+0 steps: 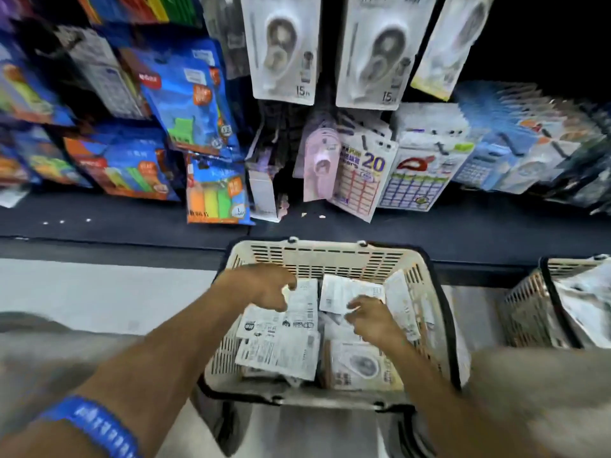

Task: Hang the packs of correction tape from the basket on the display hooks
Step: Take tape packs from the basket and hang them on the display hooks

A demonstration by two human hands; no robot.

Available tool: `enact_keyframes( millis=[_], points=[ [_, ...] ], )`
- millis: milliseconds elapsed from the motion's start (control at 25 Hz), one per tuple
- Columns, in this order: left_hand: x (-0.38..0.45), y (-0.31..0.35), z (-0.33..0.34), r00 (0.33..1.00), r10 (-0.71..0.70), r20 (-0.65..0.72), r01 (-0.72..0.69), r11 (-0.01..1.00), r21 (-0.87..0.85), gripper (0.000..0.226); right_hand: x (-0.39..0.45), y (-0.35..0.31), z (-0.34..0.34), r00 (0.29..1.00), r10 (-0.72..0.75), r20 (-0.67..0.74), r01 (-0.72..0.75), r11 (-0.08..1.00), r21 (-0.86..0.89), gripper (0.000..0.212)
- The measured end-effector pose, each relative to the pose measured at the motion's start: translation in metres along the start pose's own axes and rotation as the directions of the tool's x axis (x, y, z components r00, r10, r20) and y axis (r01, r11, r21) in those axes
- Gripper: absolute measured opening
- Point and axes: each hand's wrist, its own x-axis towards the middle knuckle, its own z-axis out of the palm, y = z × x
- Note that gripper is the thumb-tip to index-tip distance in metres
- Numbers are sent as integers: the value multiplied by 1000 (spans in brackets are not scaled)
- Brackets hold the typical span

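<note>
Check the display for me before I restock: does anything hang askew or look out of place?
Yes. The pack at the top right hangs tilted, unlike the two straight packs beside it. Lower packs lean unevenly too.

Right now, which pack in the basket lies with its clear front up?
The pack at the near right corner of the basket, below the right hand: its round dispenser shows; the others show printed backs.

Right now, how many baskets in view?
2. One cream basket sits at centre below the shelf, with both hands reaching into the packs inside. A second basket stands at the right edge, cut off by the frame. More may be out of view.
</note>
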Motion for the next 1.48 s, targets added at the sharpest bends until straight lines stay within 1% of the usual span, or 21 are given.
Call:
enact_keyframes(
  millis=[40,80,160,240,320,400,440,640,720,800,880,960,1000,1040,1120,1200,1240,1280,1360,1440,1480],
  points=[
    [5,-11,26,999,-30,21,31,997,-65,53,5,22,19,999,5,34,0,991,-137,10],
    [10,-21,50,998,-66,23,69,989,-131,53,8,35,35,998,26,54,-16,983,-184,13],
    [19,-36,93,988,-152,-17,146,970,-193,55,13,39,55,994,41,104,-27,990,-139,20],
    [26,-39,126,979,-197,-52,185,966,-178,66,19,30,67,994,2,106,8,996,-89,39],
    [36,-33,148,983,-165,-75,151,975,-164,81,31,19,79,992,62,108,-75,990,122,59],
    [47,-25,158,992,-82,-93,69,988,-137,94,43,9,89,976,151,157,-200,909,367,72],
    [52,-20,162,993,-52,-102,39,992,-121,100,49,6,93,972,175,157,-226,879,420,75],
    [60,-13,178,996,-25,-91,17,996,-87,125,57,-8,104,972,211,102,-234,863,447,56],
    [60,-15,180,988,-36,-149,23,996,-86,122,57,-18,103,984,178,-5,-156,870,467,47],
    [59,-16,177,969,-66,-238,29,988,-154,120,56,-33,96,986,147,-83,-97,895,436,50],
    [54,-17,169,943,-55,-328,-24,972,-234,114,59,-45,77,984,167,-57,-117,860,497,50],
    [49,-14,156,905,-69,-419,-73,947,-313,92,63,-47,52,981,188,51,-183,804,566,34],
    [45,-13,147,876,-127,-466,-91,904,-418,71,63,-46,40,980,171,97,-196,806,559,30],
    [41,-13,136,849,-232,-474,-103,807,-581,51,62,-43,32,983,144,117,-184,827,530,30],
    [34,-14,116,811,-465,-354,-135,440,-888,45,56,-37,24,993,50,104,-92,892,443,28],
    [30,-24,102,772,-604,-196,-161,113,-980,33,48,-35,24,991,-131,39,111,938,329,19],
    [30,-31,99,747,-648,-150,-188,11,-982,27,45,-38,20,975,-223,-9,216,934,284,14],
    [29,-38,96,727,-676,-122,-227,-69,-971,21,41,-42,13,954,-294,-56,297,915,274,9],
    [27,-44,95,710,-698,-92,-279,-160,-947,16,40,-51,-5,927,-349,-135,373,840,393,17],
    [33,-44,100,737,-674,-42,-246,-210,-946,21,38,-61,-19,938,-336,-84,327,780,534,23],
    [37,-44,102,767,-642,-13,-212,-234,-949,26,34,-67,-18,946,-324,-24,286,794,536,23]
  ],
)
